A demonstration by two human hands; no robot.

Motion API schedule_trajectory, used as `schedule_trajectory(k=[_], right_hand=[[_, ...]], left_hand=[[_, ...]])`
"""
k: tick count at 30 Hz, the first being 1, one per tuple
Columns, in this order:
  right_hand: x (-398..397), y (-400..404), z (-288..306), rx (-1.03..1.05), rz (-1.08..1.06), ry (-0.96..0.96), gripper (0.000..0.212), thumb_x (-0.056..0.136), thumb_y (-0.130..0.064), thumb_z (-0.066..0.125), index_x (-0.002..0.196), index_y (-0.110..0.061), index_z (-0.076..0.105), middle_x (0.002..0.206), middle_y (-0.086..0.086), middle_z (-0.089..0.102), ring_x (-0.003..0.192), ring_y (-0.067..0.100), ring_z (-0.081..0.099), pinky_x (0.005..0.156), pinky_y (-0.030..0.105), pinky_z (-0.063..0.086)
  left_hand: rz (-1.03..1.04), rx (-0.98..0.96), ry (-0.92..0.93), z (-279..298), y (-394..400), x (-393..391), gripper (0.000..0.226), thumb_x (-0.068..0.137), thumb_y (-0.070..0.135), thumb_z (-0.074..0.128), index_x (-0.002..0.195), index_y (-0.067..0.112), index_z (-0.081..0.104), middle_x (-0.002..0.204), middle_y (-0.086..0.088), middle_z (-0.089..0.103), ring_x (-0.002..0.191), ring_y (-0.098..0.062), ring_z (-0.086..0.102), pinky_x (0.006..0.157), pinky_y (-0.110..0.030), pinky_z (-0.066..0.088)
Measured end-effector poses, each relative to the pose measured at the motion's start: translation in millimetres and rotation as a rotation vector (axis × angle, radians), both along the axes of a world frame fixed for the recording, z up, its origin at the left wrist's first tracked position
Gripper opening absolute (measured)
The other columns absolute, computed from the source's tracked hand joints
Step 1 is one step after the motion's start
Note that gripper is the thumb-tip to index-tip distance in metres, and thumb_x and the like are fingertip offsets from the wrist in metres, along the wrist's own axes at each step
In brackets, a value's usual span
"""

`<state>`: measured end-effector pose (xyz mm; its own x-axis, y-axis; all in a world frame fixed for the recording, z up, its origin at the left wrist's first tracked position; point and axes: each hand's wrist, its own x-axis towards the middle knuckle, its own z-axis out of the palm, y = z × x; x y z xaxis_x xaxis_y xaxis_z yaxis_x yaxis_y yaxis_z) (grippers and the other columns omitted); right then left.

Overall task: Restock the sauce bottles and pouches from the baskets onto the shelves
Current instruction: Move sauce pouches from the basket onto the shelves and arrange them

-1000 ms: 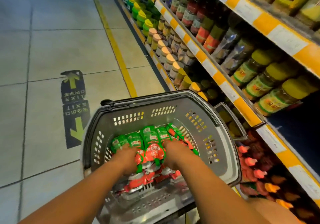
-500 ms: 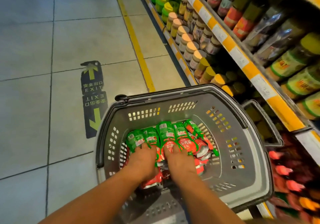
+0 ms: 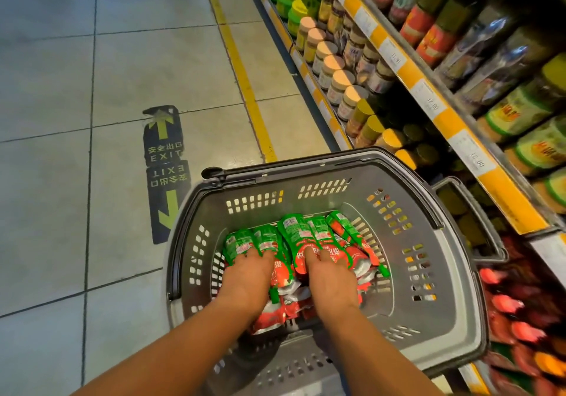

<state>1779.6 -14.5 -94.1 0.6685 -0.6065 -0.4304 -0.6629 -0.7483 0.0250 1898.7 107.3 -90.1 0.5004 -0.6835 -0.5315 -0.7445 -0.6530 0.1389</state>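
Note:
A grey plastic basket (image 3: 435,276) stands on the aisle floor next to the shelves. Inside it lies a heap of red and green sauce pouches (image 3: 298,233). Both of my hands are down in the basket on this heap. My left hand (image 3: 248,276) grips the pouches on the left side, fingers curled over their green tops. My right hand (image 3: 332,276) grips the pouches on the right side in the same way. My thumbs are hidden under my hands. The lowest shelf at the right holds red spouted pouches (image 3: 514,303).
Shelves with orange price strips (image 3: 428,95) run along the right, packed with jars (image 3: 333,67) and bottles (image 3: 425,31). A yellow floor line (image 3: 245,83) follows the shelf base. An EXIT arrow sticker (image 3: 165,156) lies on the tiled floor left of the basket.
The view has tilted down and shifted left, so the basket sits further right. My hands stay on the pouch heap and have spread slightly apart.

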Motion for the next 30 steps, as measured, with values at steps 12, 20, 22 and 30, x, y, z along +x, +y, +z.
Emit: schedule_trajectory(k=[12, 20, 22, 30], right_hand=[[0, -6, 30, -0.202, -0.136, -0.188, 0.018, 0.097, -0.008, 0.059, 0.103, -0.023, 0.069, 0.097, -0.003, 0.070, 0.102, 0.024, 0.061, 0.056, 0.031, 0.036], [-8, -6, 51, -0.184, -0.208, -0.391, 0.012, 0.101, -0.015, 0.055, 0.095, -0.018, 0.065, 0.091, 0.002, 0.071, 0.080, 0.024, 0.068, 0.061, 0.034, 0.046], [-13, -7, 59, -0.160, -0.238, -0.449, 0.012, 0.102, -0.022, 0.054, 0.098, -0.018, 0.065, 0.093, 0.003, 0.071, 0.079, 0.025, 0.069, 0.062, 0.034, 0.047], [-41, -16, 96, -0.094, -0.431, -0.574, 0.022, 0.097, -0.036, 0.063, 0.082, -0.023, 0.054, 0.079, -0.003, 0.059, 0.071, 0.024, 0.057, 0.061, 0.034, 0.038]], left_hand=[[0.111, -0.263, -0.052, 17, 8, 37, 0.020, 0.089, 0.004, 0.054, 0.103, 0.019, 0.055, 0.087, 0.001, 0.038, 0.088, -0.032, 0.064, 0.065, -0.038, 0.047], [0.221, -0.439, -0.046, 34, 15, 55, 0.020, 0.084, -0.001, 0.061, 0.081, 0.018, 0.055, 0.085, -0.001, 0.062, 0.081, -0.029, 0.063, 0.062, -0.038, 0.049], [0.280, -0.499, -0.041, 42, 17, 55, 0.019, 0.084, 0.001, 0.066, 0.087, 0.019, 0.063, 0.083, 0.000, 0.068, 0.077, -0.025, 0.065, 0.065, -0.041, 0.056], [0.509, -0.796, 0.152, 67, 13, 51, 0.023, 0.087, 0.014, 0.078, 0.090, 0.036, 0.073, 0.087, 0.014, 0.068, 0.080, -0.006, 0.064, 0.066, -0.035, 0.060]])
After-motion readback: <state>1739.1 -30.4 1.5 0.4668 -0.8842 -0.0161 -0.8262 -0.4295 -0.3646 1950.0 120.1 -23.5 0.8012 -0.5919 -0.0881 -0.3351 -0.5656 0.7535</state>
